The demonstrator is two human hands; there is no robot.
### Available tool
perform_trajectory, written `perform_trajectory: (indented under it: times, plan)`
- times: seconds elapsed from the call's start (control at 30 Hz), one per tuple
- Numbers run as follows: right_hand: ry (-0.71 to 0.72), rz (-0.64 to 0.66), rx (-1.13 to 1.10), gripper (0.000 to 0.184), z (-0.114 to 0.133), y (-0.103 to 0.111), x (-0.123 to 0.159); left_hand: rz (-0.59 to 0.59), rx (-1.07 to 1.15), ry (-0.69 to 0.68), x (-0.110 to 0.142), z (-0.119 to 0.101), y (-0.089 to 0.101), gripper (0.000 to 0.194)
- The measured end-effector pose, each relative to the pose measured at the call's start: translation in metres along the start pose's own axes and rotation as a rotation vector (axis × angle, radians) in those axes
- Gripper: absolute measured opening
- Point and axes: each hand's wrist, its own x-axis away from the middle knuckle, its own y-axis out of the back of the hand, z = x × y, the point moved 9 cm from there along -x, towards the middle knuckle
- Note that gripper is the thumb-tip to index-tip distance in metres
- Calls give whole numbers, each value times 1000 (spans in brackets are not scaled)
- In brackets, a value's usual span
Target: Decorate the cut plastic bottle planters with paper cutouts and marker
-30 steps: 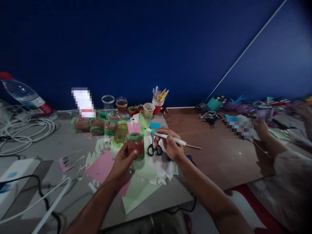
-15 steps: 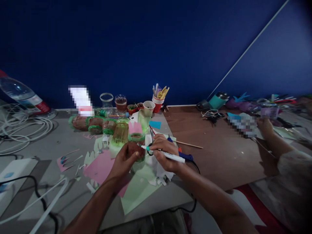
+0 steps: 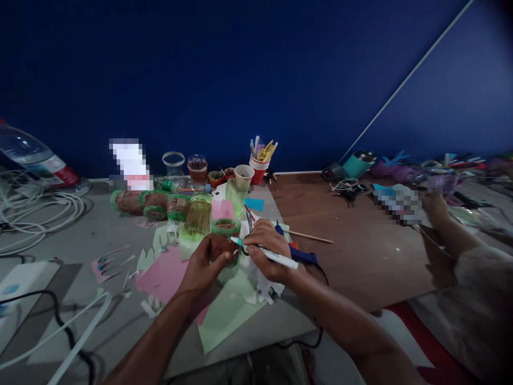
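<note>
My left hand is closed around a small brown cup-like piece with a green rim, tilted so its opening faces away from me. A white marker with a teal tip is in my right hand, gripped like a pen. Its tip touches or nearly touches the brown side of the piece. Below both hands lie green paper and pink paper. A green-tinted clear plastic cup stands just beyond my left hand.
Several brown rolls with green edges lie back left. Cups of utensils stand at the back. A blue glue gun and a wooden stick lie right. Cables coil left. Another person's hand is far right.
The marker has shifted slightly left and up along the brown piece, and my right hand with it. My left hand keeps its hold. The whole view has moved a little.
</note>
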Motion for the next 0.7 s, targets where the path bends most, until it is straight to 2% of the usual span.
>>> perform_trajectory:
  times: [0.23,0.4,0.7]
  plan:
    - [-1,-3,39,13,-2,1,4,4,20,11,0,-6,-2,24]
    - [3,-11,40,13,0,1,3,-12,-62,0,0,-6,1,24]
    - [-1,-52,48,13,-1,7,3,-7,16,54,0,11,4,32]
